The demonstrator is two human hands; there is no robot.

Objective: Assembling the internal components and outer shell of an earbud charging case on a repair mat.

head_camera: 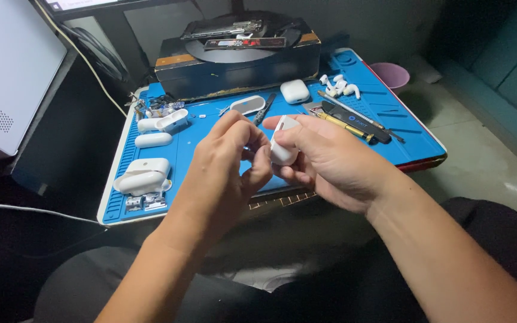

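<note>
**Earbud case shell in hand over the blue mat**

Dim workspace, with a blue repair mat (210, 149) lying across a low surface above my lap; I use this mat as the reference for all positions. Over its near edge, my right hand (324, 158) is closed around a small white earbud case shell (282, 143), thumb on top. My left hand (228, 161) is pinched shut against the shell's left side; whether anything sits between those fingertips I cannot tell. I judge the step to be fine work on the shell, calling for a steady grip and a precise pinch.

Containers: on the mat's left side an opened white case (143, 175) lies with its hinge parts exposed. At the mat's far edge stands a black box (234, 63) with dark flat parts stacked on its lid. Loose white earbuds (339, 85) lie at the far right corner, beside a closed white case (295, 91).
</note>
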